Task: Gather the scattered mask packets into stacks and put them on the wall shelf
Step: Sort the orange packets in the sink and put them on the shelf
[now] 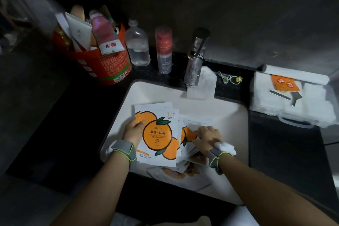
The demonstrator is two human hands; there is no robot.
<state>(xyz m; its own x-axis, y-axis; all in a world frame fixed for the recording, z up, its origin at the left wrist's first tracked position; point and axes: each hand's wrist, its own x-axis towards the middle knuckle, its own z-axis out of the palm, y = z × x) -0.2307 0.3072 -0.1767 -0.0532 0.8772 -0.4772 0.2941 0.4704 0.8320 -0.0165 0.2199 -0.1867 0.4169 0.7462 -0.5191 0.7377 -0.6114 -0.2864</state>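
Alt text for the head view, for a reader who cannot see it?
Left hand holds a stack of orange-printed mask packets over a white sink, while the right hand touches loose packets lying in it. Behind the sink stand a faucet, two bottles and a red tub; a clear box sits on the counter to the right.

Left grip (pixel 133 132) holds fanned stack (pixel 157 134) of orange-print packets over white sink (pixel 231 134); right grip (pixel 207 137) pinches loose packet (pixel 189 134) atop pile (pixel 174 171) in basin. Tap (pixel 195 60), clear bottle (pixel 137 47), red-capped bottle (pixel 163 51), red tub (pixel 102 64) behind on dark table (pixel 64 115); clear box (pixel 293 108) right
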